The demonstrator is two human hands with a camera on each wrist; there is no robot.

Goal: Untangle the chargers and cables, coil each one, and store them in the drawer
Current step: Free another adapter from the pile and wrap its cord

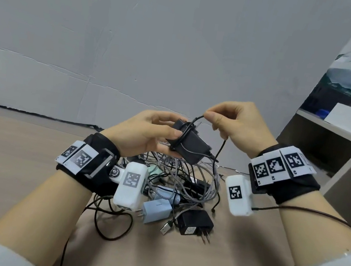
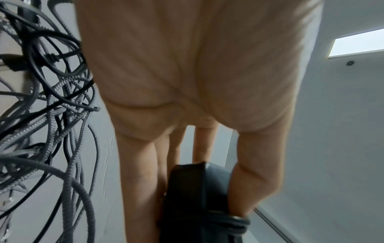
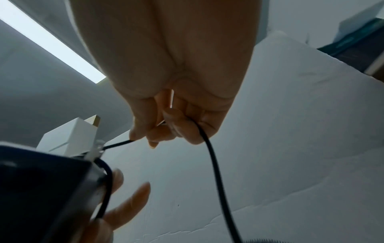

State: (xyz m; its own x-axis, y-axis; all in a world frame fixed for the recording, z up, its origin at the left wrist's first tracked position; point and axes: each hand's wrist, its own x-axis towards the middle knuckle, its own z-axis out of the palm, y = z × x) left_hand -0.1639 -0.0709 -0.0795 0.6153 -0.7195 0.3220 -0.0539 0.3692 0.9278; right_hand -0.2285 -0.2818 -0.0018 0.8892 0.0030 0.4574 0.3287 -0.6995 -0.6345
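Brown bench (image 1: pixel 23 177) below, and on it a heap of cables (image 1: pixel 187 181), grey braided and black, with a blue plug (image 1: pixel 156 212) and a black plug (image 1: pixel 196 223) at its near edge. Above the heap, the left hand (image 1: pixel 144 134) grips a black charger (image 1: pixel 189 143), thumb and fingers curled around its body, cord wrapped around it. The right hand (image 1: pixel 234 121) pinches that black cord (image 1: pixel 220 152), the loose end dangling down.
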